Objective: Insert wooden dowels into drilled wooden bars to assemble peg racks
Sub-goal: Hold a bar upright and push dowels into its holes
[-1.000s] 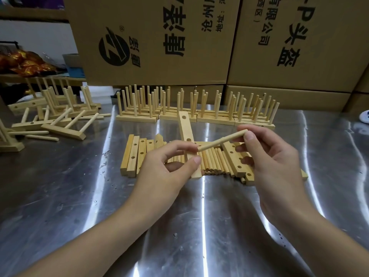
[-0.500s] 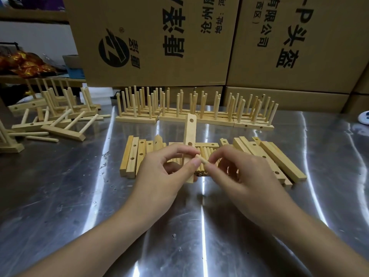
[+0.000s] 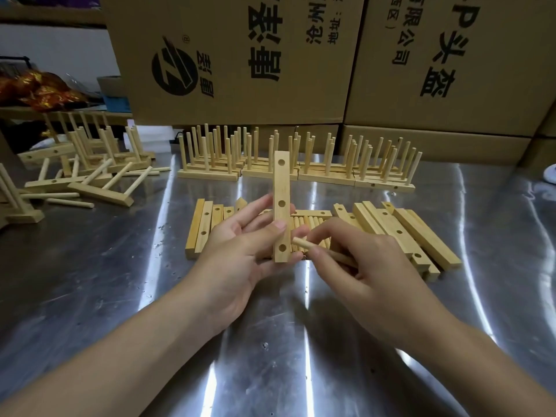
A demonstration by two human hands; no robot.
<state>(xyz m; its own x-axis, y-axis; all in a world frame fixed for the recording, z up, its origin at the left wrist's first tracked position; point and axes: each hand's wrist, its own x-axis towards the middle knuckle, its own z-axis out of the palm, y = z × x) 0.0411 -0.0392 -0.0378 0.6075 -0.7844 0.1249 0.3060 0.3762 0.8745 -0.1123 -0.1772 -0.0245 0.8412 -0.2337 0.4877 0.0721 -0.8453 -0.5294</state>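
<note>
The left hand [image 3: 240,254] grips a drilled bar [image 3: 282,182] and holds it upright above the surface [image 3: 120,290]. Its thumb is pressed across the bar's front between the middle and lowest holes, and its fingers are curled behind. Three holes face the camera. The right hand [image 3: 373,266] pinches a dowel [image 3: 301,244] between thumb and fingertips. The dowel's free end points left, just beside the bar's lowest hole and at its right edge; whether it touches the bar cannot be told.

Under and behind both hands, near the middle of the surface, lie loose bars [image 3: 409,236] side by side in two groups, one left and one right. A bed of loose dowels [image 3: 304,222] lies between them.

Further back, along the far edge, finished racks [image 3: 328,173] stand in a row with their pegs up. Near the far left corner more racks [image 3: 99,188] lie tipped over among a few stray dowels. Cardboard boxes [image 3: 240,70] with printed lettering are stacked behind the far edge.
</note>
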